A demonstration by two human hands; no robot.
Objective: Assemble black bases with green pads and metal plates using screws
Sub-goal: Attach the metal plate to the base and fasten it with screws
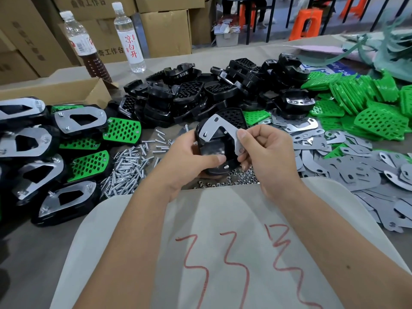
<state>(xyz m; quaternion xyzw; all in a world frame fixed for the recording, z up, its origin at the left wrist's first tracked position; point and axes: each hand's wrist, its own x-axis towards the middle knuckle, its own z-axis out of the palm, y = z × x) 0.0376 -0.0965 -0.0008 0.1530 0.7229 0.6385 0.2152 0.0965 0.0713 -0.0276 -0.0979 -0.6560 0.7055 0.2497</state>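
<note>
Now, left hand [189,152]: grips black base [217,150], held above the table [33,253].
Right hand [265,150]: pinches metal plate [219,128] lying on the base.
Below: screws [127,170], nuts [234,177].
Left: finished bases [62,150].

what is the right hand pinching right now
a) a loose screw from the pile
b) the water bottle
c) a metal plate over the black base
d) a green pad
c: the right hand pinches the edge of the metal plate, which sits over the black base that the left hand holds.
</note>
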